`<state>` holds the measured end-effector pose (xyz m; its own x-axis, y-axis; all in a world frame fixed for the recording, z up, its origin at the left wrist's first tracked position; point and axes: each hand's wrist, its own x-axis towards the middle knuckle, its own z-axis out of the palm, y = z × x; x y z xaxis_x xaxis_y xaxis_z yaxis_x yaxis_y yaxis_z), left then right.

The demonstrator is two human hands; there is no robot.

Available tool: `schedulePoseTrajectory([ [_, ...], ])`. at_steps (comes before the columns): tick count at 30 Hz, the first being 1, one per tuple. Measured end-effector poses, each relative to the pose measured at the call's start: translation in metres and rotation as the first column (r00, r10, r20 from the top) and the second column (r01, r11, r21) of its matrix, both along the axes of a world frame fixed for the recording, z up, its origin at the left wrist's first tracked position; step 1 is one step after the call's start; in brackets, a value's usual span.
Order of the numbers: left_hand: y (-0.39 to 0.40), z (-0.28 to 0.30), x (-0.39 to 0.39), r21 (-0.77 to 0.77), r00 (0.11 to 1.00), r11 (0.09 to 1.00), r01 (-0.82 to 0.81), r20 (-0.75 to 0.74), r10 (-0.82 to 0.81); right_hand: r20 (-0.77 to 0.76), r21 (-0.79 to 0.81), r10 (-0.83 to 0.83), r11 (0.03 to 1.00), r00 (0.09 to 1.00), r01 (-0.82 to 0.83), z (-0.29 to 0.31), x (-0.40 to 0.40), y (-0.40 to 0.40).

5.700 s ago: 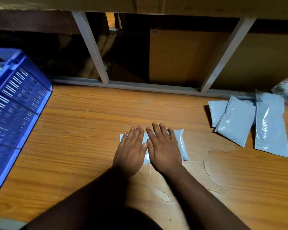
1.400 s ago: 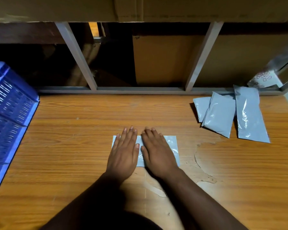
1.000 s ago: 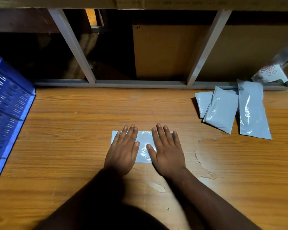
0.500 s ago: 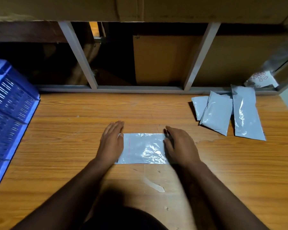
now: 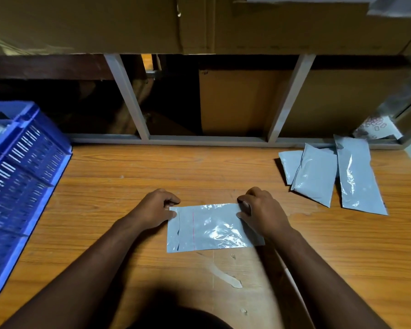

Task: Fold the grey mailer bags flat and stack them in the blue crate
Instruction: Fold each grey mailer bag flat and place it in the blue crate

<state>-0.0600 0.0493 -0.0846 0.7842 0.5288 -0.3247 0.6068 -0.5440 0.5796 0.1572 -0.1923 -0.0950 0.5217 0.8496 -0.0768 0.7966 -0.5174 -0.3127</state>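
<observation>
Both hands slid apart to the far corners | left hand [image 5: 156,210] and right hand [image 5: 262,211] pinch the shiny grey plastic mailer bag [image 5: 211,227] | ready to fold it flat on the wooden worktop [image 5: 152,167]

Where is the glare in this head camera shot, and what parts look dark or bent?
Head view: glare streaks the grey mailer bag pinched by the left hand and right hand, and the bags at right; the recess behind the table is nearly black; a shadow pools at the near edge; the blue crate bows from wide-angle distortion.
</observation>
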Motion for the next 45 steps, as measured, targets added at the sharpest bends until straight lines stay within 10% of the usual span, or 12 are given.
schedulePoseTrajectory([
  [8, -0.003, 0.012, -0.004, -0.039, 0.998, 0.999, 0.03, 0.056, -0.027, -0.164, 0.034, -0.034, 0.999, 0.986, 0.04, 0.01, 0.01, -0.001],
  [18, -0.008, 0.066, -0.007, 0.417, 0.802, 0.901, -0.122, 0.576, -0.158, -0.079, 0.678, -0.007, 0.733, 0.997, 0.059, 0.063, 0.007, -0.008],
  [28, -0.05, -0.035, -0.045, 0.485, 0.933, 0.873, -0.052, 0.336, -0.131, -0.023, 0.372, -0.165, 0.914, 0.986, 0.161, -0.026, -0.037, -0.034],
  [36, -0.065, -0.016, -0.014, 0.429, 0.875, 0.898, -0.103, 0.468, -0.123, 0.12, 0.69, -0.113, 0.724, 0.986, -0.001, 0.033, -0.048, 0.005],
  [40, -0.063, -0.021, 0.034, 0.497, 0.925, 0.868, 0.008, 0.327, -0.195, -0.101, 0.367, -0.091, 0.922, 0.991, 0.122, -0.004, -0.048, 0.067],
  [45, -0.06, -0.048, 0.052, 0.452, 0.976, 0.882, 0.136, 0.09, -0.196, 0.099, 0.139, 0.002, 0.99, 0.995, -0.016, -0.056, -0.053, 0.08],
])
